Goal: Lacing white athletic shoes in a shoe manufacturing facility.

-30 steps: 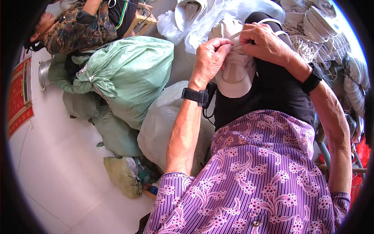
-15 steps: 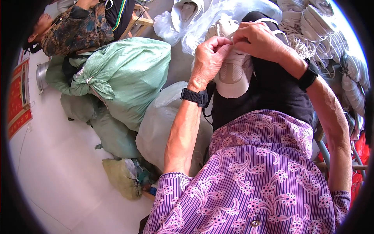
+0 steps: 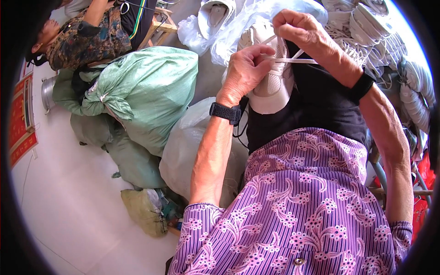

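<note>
White flat shoelace (image 3: 293, 60) runs taut between both hands over the pale mesh sneaker (image 3: 274, 80) on the lap, left hand (image 3: 245, 73) pinching one end, right hand (image 3: 300, 32) gripping the other farther off; pull evenly, I judge, keeping the lace untwisted.

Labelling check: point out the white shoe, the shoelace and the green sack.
white shoe (image 3: 274, 89), head view, on the side of its upper.
shoelace (image 3: 298, 60), head view, on the taut stretch between the hands.
green sack (image 3: 151, 87), head view, on its bulging middle.
</note>
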{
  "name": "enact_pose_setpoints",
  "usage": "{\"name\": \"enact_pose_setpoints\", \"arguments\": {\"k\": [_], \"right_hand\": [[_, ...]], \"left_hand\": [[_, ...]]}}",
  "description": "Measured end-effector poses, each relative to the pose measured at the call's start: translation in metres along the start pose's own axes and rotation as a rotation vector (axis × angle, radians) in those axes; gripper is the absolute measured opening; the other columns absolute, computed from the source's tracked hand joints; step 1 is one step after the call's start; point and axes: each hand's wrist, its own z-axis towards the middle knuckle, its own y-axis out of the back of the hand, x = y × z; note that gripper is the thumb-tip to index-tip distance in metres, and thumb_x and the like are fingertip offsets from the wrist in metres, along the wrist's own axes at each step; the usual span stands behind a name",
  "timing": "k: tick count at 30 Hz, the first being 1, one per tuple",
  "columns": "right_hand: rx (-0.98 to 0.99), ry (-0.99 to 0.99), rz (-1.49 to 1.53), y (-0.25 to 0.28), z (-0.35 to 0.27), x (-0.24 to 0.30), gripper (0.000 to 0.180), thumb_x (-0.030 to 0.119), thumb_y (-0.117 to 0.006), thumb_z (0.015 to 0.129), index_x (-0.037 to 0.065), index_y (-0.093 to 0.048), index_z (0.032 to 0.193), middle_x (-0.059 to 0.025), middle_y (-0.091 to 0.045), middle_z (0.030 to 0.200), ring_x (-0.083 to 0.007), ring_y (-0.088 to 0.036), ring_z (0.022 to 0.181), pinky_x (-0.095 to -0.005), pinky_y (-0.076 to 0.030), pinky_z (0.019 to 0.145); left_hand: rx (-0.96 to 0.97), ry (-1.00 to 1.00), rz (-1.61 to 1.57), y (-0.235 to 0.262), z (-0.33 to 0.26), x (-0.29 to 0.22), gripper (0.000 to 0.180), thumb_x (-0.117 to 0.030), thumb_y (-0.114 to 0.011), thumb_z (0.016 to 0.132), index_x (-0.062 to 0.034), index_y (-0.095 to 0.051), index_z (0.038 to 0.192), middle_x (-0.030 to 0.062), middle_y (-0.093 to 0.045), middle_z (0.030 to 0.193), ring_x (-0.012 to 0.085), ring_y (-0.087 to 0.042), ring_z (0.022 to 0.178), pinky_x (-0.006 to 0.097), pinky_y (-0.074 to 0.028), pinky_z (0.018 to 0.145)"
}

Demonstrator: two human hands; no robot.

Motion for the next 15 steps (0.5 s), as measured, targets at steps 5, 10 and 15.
{"name": "enact_pose_setpoints", "arguments": {"k": [5,10,15], "right_hand": [[0.048,-0.048,-0.044,0.002,-0.001,-0.001,0.024,0.025,-0.055,0.087,0.004,-0.060,0.094,-0.0014,-0.058,0.079,-0.0087,-0.053,0.074,-0.0238,-0.044,0.069],[0.170,-0.136,0.228,0.008,-0.003,-0.004,0.021,0.024,-0.051,0.090,0.005,-0.058,0.096,-0.0020,-0.059,0.085,-0.0094,-0.055,0.079,-0.0235,-0.045,0.074],[0.258,-0.158,0.206,0.021,-0.001,-0.003,0.016,0.018,-0.053,0.088,0.002,-0.054,0.090,-0.0031,-0.053,0.084,-0.0107,-0.054,0.077,-0.0251,-0.046,0.070]], "left_hand": [[0.046,-0.031,0.146,0.000,0.005,-0.012,0.016,-0.015,-0.066,0.077,-0.0061,-0.070,0.090,0.0084,-0.065,0.067,0.0120,-0.059,0.060,0.027,-0.049,0.060],[0.025,-0.068,0.240,-0.008,0.015,-0.022,0.015,-0.016,-0.066,0.079,-0.0042,-0.070,0.088,0.0063,-0.063,0.067,0.0107,-0.057,0.061,0.026,-0.046,0.058],[0.137,0.314,-0.198,-0.006,0.017,-0.029,0.019,-0.022,-0.066,0.083,-0.0050,-0.068,0.092,-0.0059,-0.050,0.059,0.0022,-0.039,0.047,0.019,-0.030,0.042]]}}
